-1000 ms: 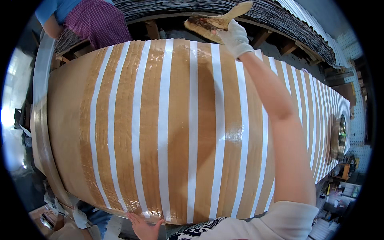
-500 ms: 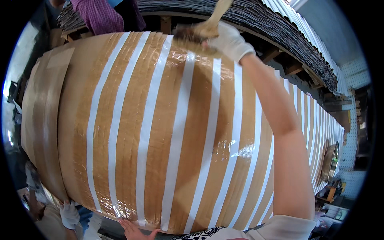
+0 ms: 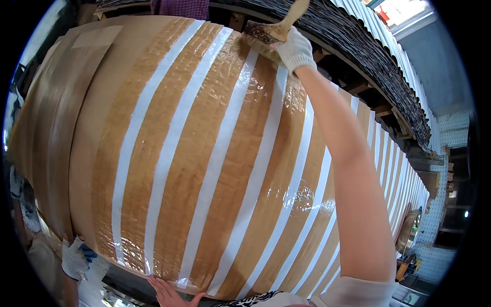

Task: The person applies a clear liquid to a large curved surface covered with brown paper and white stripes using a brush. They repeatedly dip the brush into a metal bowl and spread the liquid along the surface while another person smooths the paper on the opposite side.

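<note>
My right hand (image 3: 297, 50), in a white knit glove, is closed around a wide flat brush (image 3: 271, 35) with a pale wooden handle. Its bristles touch the far edge of a spread of overlapping brown sheets (image 3: 204, 169). White strips run between the brown bands, and the surface shines as if wet in many places. My bare left hand (image 3: 173, 294) rests at the near edge of the sheets, its fingers stretched out. The shadow of my right arm falls across the middle of the spread.
Another person's gloved hand (image 3: 75, 258) is at the near left corner, by a long brown sheet (image 3: 53, 128) on top. Purple checked cloth (image 3: 179, 7) shows at the far side. Behind lies a long dark stack of thin layers (image 3: 358, 56). A round metal pan (image 3: 409, 231) sits at right.
My view has shifted, and the spread appears turned. The brush, blurred before, now shows sharply near the same far edge. The purple cloth has mostly left the view. My left hand stays at the near edge.
</note>
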`<state>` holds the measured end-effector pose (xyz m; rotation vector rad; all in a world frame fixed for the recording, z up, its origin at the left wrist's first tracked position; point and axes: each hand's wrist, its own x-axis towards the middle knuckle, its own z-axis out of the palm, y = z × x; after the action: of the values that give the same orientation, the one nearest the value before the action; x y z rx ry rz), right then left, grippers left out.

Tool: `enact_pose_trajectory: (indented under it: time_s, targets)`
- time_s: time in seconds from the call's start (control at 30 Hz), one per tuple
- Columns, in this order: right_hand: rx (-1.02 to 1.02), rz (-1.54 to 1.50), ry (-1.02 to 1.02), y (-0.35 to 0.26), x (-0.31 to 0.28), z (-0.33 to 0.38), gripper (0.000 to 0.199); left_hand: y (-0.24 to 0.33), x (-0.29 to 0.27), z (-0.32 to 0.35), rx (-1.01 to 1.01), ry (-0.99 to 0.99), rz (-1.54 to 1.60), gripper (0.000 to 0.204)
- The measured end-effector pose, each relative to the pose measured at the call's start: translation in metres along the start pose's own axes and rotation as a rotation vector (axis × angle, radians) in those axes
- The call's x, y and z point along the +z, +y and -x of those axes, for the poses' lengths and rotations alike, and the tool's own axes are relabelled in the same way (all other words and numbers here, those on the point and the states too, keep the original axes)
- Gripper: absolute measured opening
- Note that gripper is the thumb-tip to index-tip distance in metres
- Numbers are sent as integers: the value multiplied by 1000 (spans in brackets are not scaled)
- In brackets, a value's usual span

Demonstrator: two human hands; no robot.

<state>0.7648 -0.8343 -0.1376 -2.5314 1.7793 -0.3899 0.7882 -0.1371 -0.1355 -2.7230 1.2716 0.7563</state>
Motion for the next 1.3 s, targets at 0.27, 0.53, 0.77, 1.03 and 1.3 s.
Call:
enact_pose_trajectory:
  time_s: [0.27,0.53,0.77,1.03,1.3]
  targets:
    - [-256,-74,21,-62,-13,10,53,-14,5,3,-50,-68,131,117]
    - [-467,-53,157,-135,-18,8,31,-13,9,6,-125,-66,235,123]
    - [105,-486,124,-150,12,60,31,19,-22,-3,-398,-297,85,113]
    - [325,-383,130,172,-57,138,46,37,-41,0,-266,-107,125,92]
    - [498,-168,266,142,-119,146,48,-6,0,11,-111,-38,-23,141]
